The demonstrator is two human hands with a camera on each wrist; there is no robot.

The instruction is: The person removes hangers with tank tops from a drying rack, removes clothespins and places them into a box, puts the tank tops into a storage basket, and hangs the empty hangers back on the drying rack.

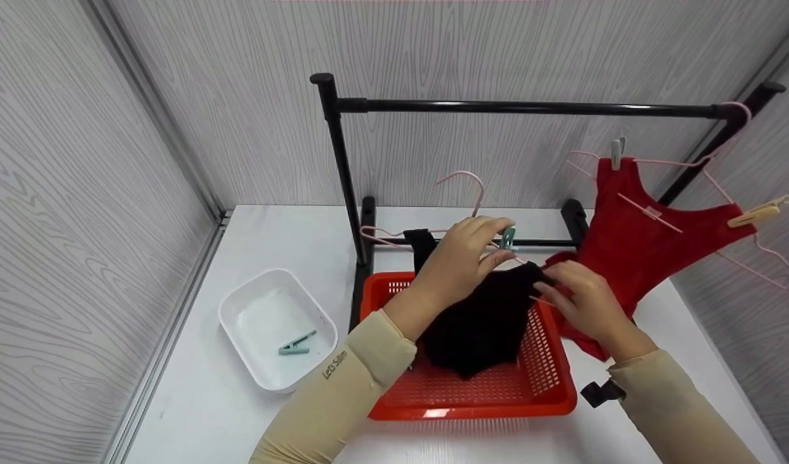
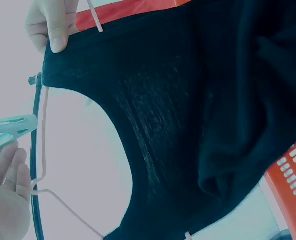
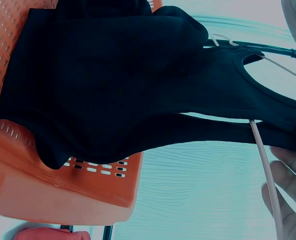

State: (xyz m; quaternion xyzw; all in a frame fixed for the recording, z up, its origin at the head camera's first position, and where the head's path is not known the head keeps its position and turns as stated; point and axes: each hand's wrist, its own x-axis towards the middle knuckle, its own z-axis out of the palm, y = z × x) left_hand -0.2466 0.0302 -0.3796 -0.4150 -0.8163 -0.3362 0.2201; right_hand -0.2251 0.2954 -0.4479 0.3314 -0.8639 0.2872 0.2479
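Note:
My left hand (image 1: 455,261) pinches a teal clothespin (image 1: 508,238) between thumb and fingers, just above the right shoulder of a black tank top (image 1: 481,316). In the left wrist view the clothespin (image 2: 15,126) is apart from the cloth. My right hand (image 1: 584,299) pinches the top's right shoulder strap, thumb in front. A pink hanger (image 1: 482,190) runs through both straps, its hook free below the rack's bar; one arm end sticks out near my right fingers (image 3: 283,175). The top's lower part hangs down into a red basket (image 1: 471,412).
A black clothes rack (image 1: 536,108) stands behind the basket. From its right end hangs a red tank top (image 1: 645,251) on a pink hanger, held by a grey clothespin (image 1: 616,154) and a yellow clothespin (image 1: 758,214). At left, a white basin (image 1: 230,316) holds another teal clothespin (image 1: 296,345).

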